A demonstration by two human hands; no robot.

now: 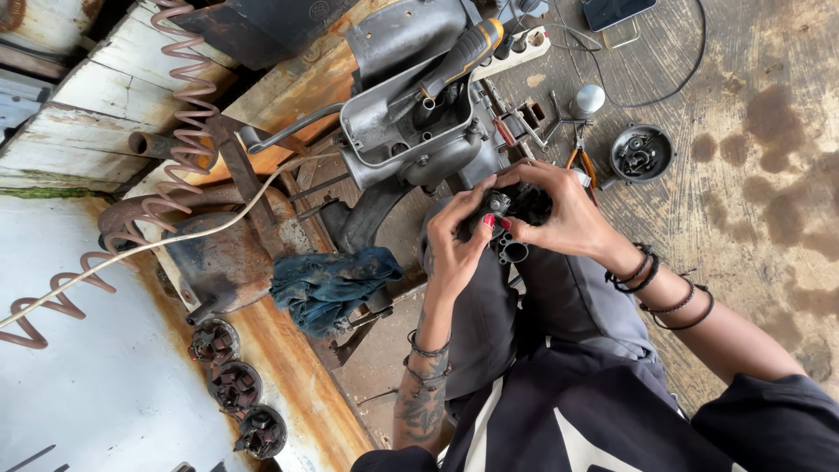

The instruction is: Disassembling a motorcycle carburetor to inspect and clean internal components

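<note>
Partly hidden between both hands, a small black metal part (507, 229) sits over the person's lap, just below the grey engine casing (411, 131); its exact kind is hard to make out, though a round tube opening shows at its lower end. The left hand (456, 245) curls around it from the left, thumb and fingers pressed closed on its side. The right hand (564, 214) covers its top and right side, fingers bent tight over it, so much of the part is out of sight. The casing lies open like a trough, and a screwdriver with an orange and black handle (463, 54) rests across its mouth. Pliers with orange grips (578, 156) lie on the worn floor (752, 175) near a round dark housing (642, 153) holding small parts too small to tell. A blue rag (330, 284) lies left of the hands. A phone (616, 10) is cut off by the top edge.
</note>
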